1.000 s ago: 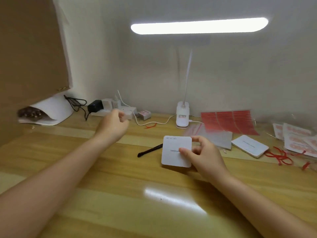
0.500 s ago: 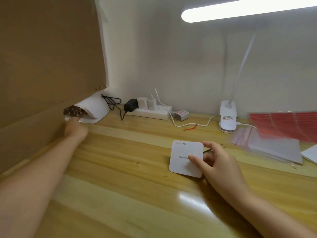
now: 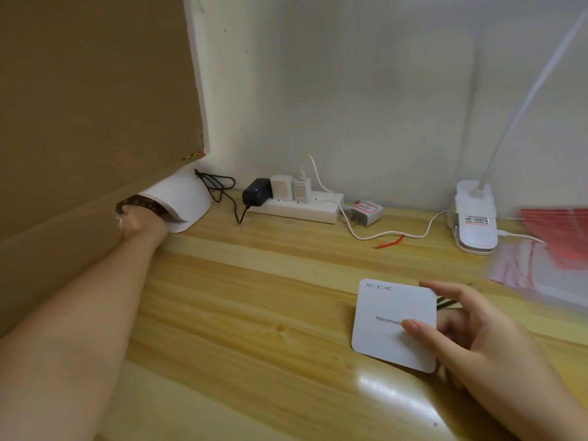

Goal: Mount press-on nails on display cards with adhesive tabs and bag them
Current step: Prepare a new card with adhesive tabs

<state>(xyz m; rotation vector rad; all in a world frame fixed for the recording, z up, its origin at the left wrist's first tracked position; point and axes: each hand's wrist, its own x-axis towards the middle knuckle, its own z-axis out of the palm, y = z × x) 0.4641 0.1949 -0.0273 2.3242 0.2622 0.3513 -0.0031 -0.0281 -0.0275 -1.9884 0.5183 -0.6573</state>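
A white display card [image 3: 393, 323] printed "Handmade" is held just above the wooden desk at the lower right. My right hand [image 3: 471, 338] pinches its right edge, thumb on top and fingers behind. My left hand [image 3: 138, 222] is stretched far to the left, at the mouth of a white nail lamp [image 3: 183, 202]. Its fingers are inside the lamp's opening and hidden from me, next to a dark studded thing [image 3: 144, 203] under the lamp's hood. I cannot tell whether that hand holds anything.
A brown cardboard box [image 3: 82, 116] walls off the left side. A white power strip [image 3: 299, 208] with chargers and cables lies along the back wall. The desk lamp's base [image 3: 475, 222] stands at the right, with red adhesive sheets [image 3: 560, 240] and clear bags beyond it.
My left hand has travelled from the power strip leftward to the nail lamp's opening. The view has swung left. My right hand keeps its grip on the card.
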